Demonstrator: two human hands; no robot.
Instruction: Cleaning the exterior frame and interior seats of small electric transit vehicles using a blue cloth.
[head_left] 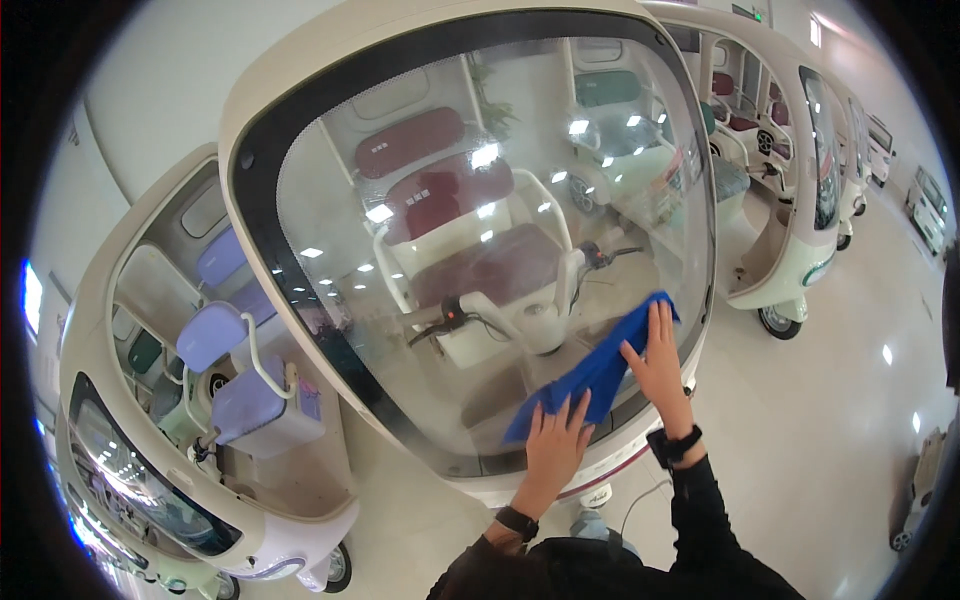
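A blue cloth lies spread against the lower right of a small vehicle's windshield. My left hand presses on the cloth's lower left part, its fingers stretched and spread. Higher and to the right, my right hand lies flat on the cloth's upper end, fingers extended and thumb apart. Neither hand grips the cloth in a fist. Through the glass show a handlebar and dark red seats; bright lamp reflections dot the pane.
On the left stands a similar cabin vehicle with purple seats. To the right is another pale three-wheeler, with more parked behind it. Shiny light floor spreads on the right, and a thin cable hangs below the windshield.
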